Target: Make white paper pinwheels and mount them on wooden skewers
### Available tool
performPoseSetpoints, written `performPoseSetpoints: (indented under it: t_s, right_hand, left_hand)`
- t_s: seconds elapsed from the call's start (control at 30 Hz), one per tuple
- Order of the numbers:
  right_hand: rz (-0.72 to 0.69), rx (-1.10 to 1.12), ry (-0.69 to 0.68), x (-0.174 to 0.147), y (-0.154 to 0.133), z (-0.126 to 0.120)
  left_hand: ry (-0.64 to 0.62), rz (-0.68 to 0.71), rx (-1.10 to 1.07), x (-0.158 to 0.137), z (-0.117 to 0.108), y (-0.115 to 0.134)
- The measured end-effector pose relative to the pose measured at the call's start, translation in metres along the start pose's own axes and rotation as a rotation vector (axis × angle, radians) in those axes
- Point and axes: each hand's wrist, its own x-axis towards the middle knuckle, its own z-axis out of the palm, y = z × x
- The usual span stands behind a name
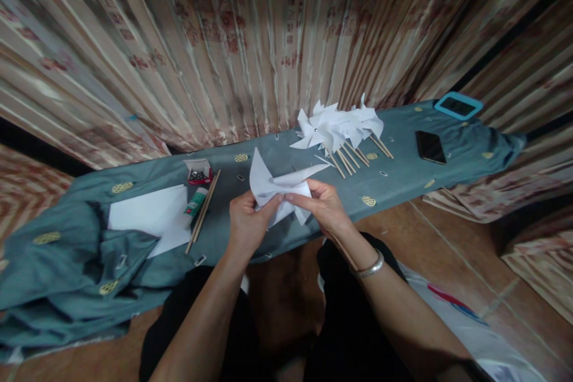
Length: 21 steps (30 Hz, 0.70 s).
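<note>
A white paper pinwheel [286, 182] with curled blades is held between my two hands above the cloth-covered bench. My left hand [250, 218] is closed on its left side, the thumb pressed at the centre. From the other side my right hand [324, 206] pinches the paper, its thumb meeting the left one at the middle. A thin wooden stick [344, 252] shows along my right wrist; where its upper end goes is hidden by the hand. Behind lie several white pinwheels [333, 125] in an overlapping pile, their wooden sticks [349, 158] pointing toward me.
To the left are white paper sheets [145, 212], a green glue stick [196, 202], wooden sticks [203, 215] and a small red box [199, 173] of metal pins. A black phone [430, 147] and a blue-framed device [458, 106] lie right. A pleated curtain [268, 42] hangs behind the bench.
</note>
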Motion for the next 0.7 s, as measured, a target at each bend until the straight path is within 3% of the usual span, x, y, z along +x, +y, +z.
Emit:
performPoseSetpoints:
  t_s: [0.7]
  right_hand:
    - [-0.006, -0.045, 0.041, 0.0019, 0.0024, 0.0018]
  left_hand:
    - [0.046, -0.047, -0.054, 0.0, 0.001, -0.0019]
